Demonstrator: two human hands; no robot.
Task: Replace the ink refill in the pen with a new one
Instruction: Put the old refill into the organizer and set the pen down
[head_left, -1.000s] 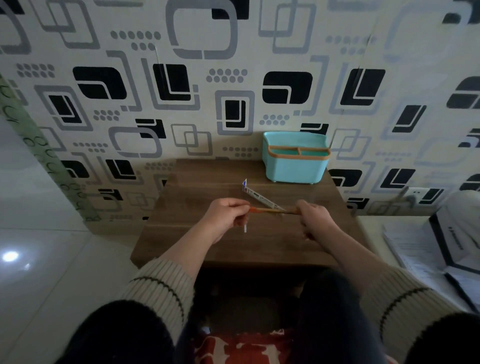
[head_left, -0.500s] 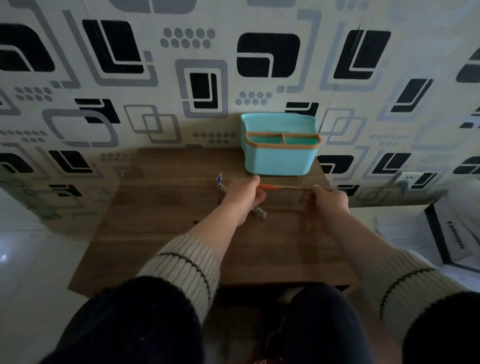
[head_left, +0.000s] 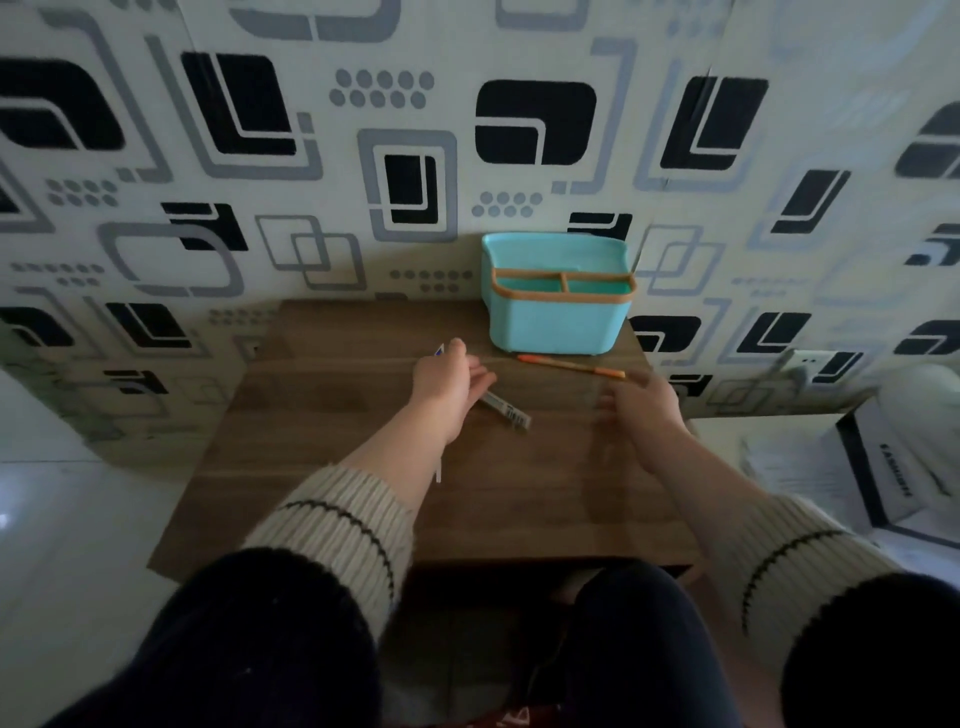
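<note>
The left hand (head_left: 447, 382) hovered over a packaged refill (head_left: 506, 408) on the bench (head_left: 332, 415), fingers loose and spread, gripping nothing. The right hand (head_left: 641, 402), blurred, hung empty with fingers apart, just short of the orange pen (head_left: 571, 366). The pen lay flat on the bench, in front of a teal organizer (head_left: 556, 322) against the patterned wall (head_left: 311, 156).

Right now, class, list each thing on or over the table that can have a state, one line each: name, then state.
orange pen: lying flat on the table, held by neither hand.
refill packet: lying on the table, partly under the left hand.
teal organizer: upright, visible compartments look empty.
left hand: over the packet, grip unclear.
right hand: blurred, holding nothing visible.
</note>
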